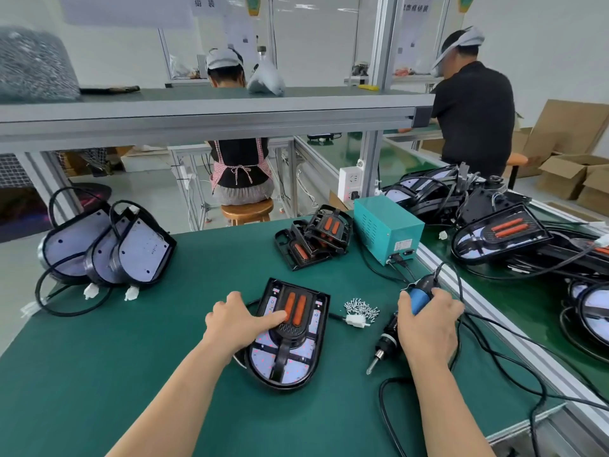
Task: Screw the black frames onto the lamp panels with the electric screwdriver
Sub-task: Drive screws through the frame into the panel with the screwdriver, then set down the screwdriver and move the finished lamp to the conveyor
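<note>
On the green workbench (131, 374), lamp panels (286, 334), screws (361, 308); two workers (474, 117) beyond

Green-matted surface (99, 324), grey aluminium-framed shelf (197, 115), round wooden stool (247, 209), open cardboard boxes (573, 174), white wall (543, 44), pale floor (148, 189), even light

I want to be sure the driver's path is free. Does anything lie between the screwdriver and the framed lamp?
Only a small screw pile and a white plug on the mat between the screwdriver, gripped by the right hand, and the lamp under the left hand.
</note>
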